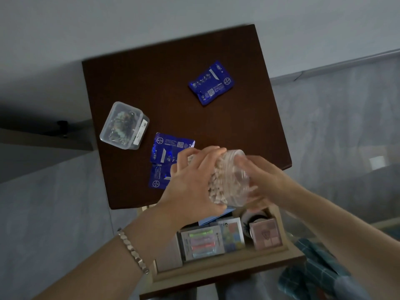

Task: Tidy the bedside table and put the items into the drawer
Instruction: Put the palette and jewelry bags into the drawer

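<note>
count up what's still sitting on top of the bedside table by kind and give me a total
Blue packets: 3
Clear lidded box: 1
Total on the table: 4
The clear jar is held in both hands, left hand and right hand, so not counted.

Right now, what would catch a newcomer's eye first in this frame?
Both hands, left hand and right hand, hold a clear jar of pale pieces at the table's near edge, above the open drawer. Behind them, blue packets and a clear plastic box lie on the dark tabletop.
</note>
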Demonstrator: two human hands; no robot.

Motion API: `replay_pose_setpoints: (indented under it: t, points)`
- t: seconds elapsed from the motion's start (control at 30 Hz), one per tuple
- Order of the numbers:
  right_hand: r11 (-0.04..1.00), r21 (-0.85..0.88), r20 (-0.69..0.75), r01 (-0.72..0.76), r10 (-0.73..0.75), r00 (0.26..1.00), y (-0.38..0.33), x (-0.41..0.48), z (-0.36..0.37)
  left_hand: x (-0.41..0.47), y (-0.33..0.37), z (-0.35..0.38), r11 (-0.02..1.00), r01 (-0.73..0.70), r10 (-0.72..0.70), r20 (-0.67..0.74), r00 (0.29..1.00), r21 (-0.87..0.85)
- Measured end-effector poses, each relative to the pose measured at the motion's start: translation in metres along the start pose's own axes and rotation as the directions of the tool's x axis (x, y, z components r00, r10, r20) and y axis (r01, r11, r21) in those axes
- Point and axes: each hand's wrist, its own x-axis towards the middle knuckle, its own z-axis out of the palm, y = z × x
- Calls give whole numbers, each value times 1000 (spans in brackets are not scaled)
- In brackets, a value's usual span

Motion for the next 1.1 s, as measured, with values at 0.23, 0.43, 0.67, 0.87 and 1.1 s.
replay_pose_setpoints:
  t: [0.23, 0.43, 0.67, 0.87, 1.1]
  points:
    - [944, -319, -15, 90, -100, 995, -7, 1, -4, 3, -1, -4, 999, 26, -26, 13, 1000, -25]
    - [886, -451, 21, 111, -114, 993, -10, -3, -3, 3, 0, 0, 998, 32, -31, 24, 999, -61]
    - [955, -254, -179, -153, 109, 978, -4, 9, 17, 1, 3, 9, 999, 43, -45, 44, 998, 32]
    - [851, -482, -357, -207, 25, 934, -29, 14, 0, 22, -1, 12, 993, 108, -106, 34, 994, -54]
    - [575, -770, -479, -274, -238, 845, -62, 39, -26, 26, -65, -7, 772, 41, -175, 150, 973, 634]
